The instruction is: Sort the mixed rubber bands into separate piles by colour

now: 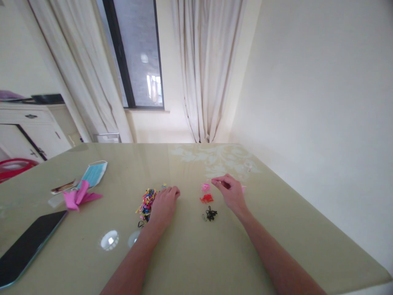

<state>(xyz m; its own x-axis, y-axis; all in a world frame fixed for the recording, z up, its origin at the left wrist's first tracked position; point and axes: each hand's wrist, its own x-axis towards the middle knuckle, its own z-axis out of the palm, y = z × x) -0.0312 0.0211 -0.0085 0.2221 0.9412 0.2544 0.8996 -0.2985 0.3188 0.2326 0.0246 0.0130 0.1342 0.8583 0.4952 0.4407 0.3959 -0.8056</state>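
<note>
A mixed heap of small coloured rubber bands [147, 201] lies on the table, partly covered by my left hand [164, 205]. The fingers of that hand are curled and pressed together at the heap's right side; what they hold, if anything, is hidden. My right hand [229, 190] pinches with thumb and forefinger just right of a little pile of pink bands [205, 187]. Something pale and tiny shows at its fingertips, too small to name. Nearer me are a pile of red bands [206, 198] and one of black bands [211, 213].
To the left lie a phone [30, 246], a pink crumpled piece [80, 197], a blue face mask [93, 174] and a clear small packet [57, 200]. A wall [322, 102] runs along the table's [196, 262] right side. Curtains [208, 61] hang beyond it.
</note>
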